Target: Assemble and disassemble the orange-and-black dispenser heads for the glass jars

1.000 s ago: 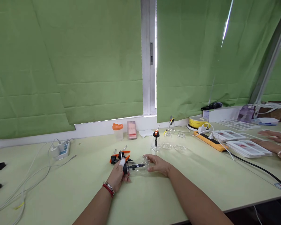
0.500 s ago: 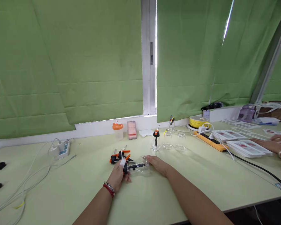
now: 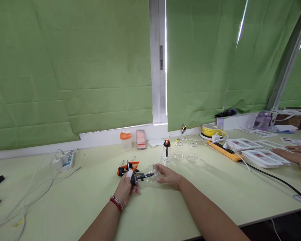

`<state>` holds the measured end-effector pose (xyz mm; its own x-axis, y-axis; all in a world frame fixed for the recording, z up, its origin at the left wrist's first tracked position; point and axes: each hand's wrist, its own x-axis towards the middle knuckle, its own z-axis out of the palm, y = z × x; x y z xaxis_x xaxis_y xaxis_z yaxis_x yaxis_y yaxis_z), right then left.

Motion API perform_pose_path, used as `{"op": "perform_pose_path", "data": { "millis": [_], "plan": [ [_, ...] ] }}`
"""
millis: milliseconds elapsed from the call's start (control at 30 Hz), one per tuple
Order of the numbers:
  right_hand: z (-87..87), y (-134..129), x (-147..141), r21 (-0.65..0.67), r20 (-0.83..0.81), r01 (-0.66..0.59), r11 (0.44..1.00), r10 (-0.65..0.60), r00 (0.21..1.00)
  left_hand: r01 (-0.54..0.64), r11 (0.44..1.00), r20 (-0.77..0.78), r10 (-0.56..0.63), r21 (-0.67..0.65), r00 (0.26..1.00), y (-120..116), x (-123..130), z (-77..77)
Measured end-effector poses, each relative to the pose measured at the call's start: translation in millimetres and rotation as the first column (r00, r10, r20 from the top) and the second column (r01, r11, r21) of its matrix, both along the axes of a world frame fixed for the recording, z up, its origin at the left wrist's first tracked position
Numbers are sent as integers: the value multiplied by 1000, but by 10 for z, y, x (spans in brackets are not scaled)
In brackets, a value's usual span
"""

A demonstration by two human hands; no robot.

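Across the middle of the worktop [image 3: 150, 214] — right hand [image 3: 168, 176]: fingers and thumb curled about the wide end of the bottle; left hand [image 3: 125, 189]: grasping its neck end. Clear bottle [image 3: 148, 174]: between the two, long axis left to right, wide end slightly farther out; neither hand nearer, both touching. Black stopper [image 3: 133, 180] — at the neck, against the left fingers.
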<state>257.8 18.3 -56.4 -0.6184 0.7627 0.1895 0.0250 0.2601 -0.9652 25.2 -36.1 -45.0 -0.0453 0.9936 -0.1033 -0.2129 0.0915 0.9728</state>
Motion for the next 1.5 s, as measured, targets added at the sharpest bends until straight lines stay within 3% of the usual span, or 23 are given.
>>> {"op": "perform_pose_path", "data": {
  "millis": [400,767,933,1233,1500],
  "plan": [
    [72,-51,-85,44,-2,8,999,-8,1000,5,999,-34,-3,33,999,-43,41,34],
    [-28,11,0,-46,8,13,999,-13,1000,19,999,-12,-19,31,1000,-12,8,7],
    [-56,20,-3,-3,16,17,1000,-17,1000,27,1000,-24,-26,11,999,-22,17,17],
    [47,-52,-36,-27,-43,-52,998,51,998,33,999,-46,-32,9,998,-44,39,45],
    [78,-61,-69,-109,26,70,992,-68,997,46,999,-66,-45,8,997,-31,33,21]
  ]
}}
